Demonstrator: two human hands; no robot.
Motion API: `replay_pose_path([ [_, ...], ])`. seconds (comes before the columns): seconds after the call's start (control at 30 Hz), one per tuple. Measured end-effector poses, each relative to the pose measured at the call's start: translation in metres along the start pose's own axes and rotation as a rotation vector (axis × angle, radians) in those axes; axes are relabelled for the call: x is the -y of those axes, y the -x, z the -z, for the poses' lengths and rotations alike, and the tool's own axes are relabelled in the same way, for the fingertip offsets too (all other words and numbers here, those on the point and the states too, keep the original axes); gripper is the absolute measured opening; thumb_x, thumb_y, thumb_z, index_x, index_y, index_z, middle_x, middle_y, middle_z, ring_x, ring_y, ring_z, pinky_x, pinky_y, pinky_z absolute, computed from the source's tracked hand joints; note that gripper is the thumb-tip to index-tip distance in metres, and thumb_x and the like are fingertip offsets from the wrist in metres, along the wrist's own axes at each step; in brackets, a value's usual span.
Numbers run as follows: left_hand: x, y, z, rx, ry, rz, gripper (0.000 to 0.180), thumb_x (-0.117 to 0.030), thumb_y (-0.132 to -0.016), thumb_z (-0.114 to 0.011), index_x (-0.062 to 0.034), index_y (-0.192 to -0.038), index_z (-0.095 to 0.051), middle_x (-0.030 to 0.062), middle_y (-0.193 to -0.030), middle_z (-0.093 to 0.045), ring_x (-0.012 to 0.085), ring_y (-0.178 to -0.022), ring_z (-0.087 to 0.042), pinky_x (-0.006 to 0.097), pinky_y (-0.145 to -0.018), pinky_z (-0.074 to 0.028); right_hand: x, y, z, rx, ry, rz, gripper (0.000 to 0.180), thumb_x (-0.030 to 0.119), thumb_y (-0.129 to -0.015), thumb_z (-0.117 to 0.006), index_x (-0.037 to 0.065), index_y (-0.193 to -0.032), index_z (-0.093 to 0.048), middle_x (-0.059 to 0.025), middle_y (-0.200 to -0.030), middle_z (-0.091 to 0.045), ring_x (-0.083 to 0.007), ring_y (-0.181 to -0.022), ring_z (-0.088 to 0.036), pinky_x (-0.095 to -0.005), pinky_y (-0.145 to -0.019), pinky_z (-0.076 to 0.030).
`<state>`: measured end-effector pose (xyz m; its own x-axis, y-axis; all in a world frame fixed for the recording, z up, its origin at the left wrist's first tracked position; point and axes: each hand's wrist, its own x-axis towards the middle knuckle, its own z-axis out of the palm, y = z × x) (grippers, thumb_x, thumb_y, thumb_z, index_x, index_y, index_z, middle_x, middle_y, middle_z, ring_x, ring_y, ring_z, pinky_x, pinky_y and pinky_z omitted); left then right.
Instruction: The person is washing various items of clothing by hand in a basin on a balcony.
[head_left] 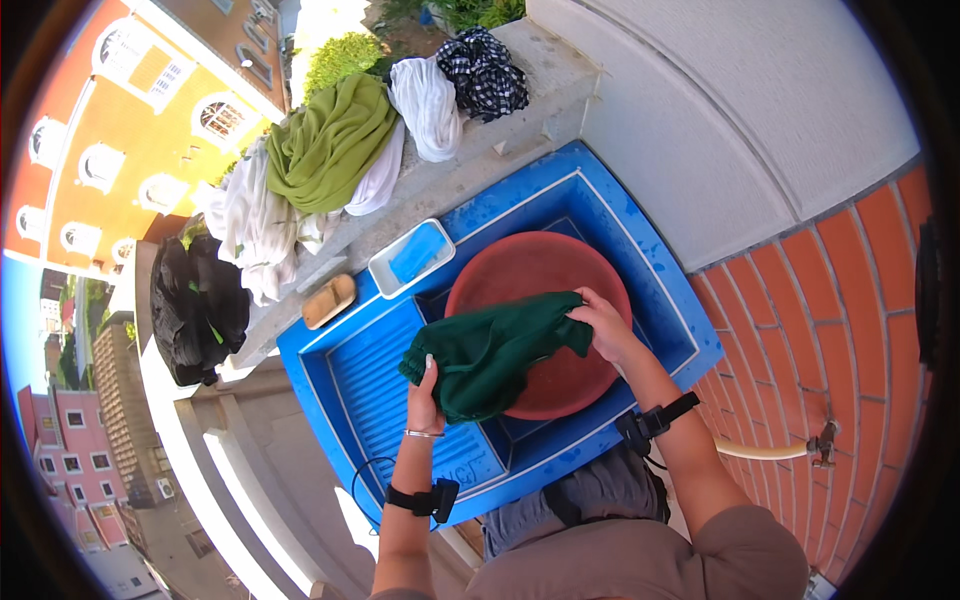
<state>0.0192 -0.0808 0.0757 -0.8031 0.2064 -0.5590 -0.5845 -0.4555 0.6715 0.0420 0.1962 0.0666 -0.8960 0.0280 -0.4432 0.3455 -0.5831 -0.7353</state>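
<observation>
A dark green cloth [490, 350] is stretched between both of my hands over the rim of a round red basin [520, 270]. My left hand [425, 395] grips its bunched left end above the ribbed washboard part of a blue wash sink [640, 250]. My right hand [600, 322] holds the cloth's right end above the basin. The basin sits inside the sink's deep part. Black bands with small devices sit on both my wrists.
A blue soap dish [412, 256] and a tan bar of soap [329, 301] lie at the sink's far edge. Wrung clothes lie along the stone ledge: black [198, 305], white [258, 215], olive green [330, 140], white [428, 105], checked [485, 70]. A hose tap [822, 443] sticks out at right.
</observation>
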Motion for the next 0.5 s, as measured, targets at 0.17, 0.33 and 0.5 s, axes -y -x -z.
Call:
replay_pose_path([
  [0.17, 0.062, -0.059, 0.0, 0.034, -0.754, -0.333, 0.041, -0.025, -0.074, -0.062, 0.0014, -0.103, -0.051, 0.0106, -0.094, -0.058, 0.0211, -0.089, -0.055, 0.031, -0.079, -0.043, -0.03, -0.041, -0.003, -0.434, 0.318, 0.091, 0.026, 0.009, -0.074, -0.054, 0.004, -0.098, -0.044, -0.0117, -0.091, -0.053, -0.0202, -0.082, -0.052, -0.0295, -0.073, -0.042],
  [0.33, 0.112, -0.112, 0.017, -0.218, -1.616, -0.096, 0.044, -0.036, -0.073, -0.058, 0.0052, -0.089, -0.053, 0.0233, -0.085, -0.057, 0.0347, -0.08, -0.056, 0.04, -0.068, -0.046, -0.079, -0.077, -0.014, -0.454, 1.394, 0.268, 0.051, 0.006, -0.071, -0.051, 0.019, -0.119, -0.038, -0.0129, -0.117, -0.042, -0.0356, -0.105, -0.037, -0.0507, -0.078, -0.036],
  [0.5, 0.141, -0.124, 0.019, -0.271, -1.665, -0.206, 0.045, -0.036, -0.075, -0.052, 0.0065, -0.09, -0.049, 0.0232, -0.08, -0.057, 0.0354, -0.072, -0.057, 0.042, -0.065, -0.047, -0.12, -0.083, -0.02, -0.391, 1.536, -0.06, 0.056, 0.027, -0.072, -0.058, 0.026, -0.123, -0.035, -0.0096, -0.134, -0.018, -0.0365, -0.117, -0.024, -0.0586, -0.078, -0.034],
])
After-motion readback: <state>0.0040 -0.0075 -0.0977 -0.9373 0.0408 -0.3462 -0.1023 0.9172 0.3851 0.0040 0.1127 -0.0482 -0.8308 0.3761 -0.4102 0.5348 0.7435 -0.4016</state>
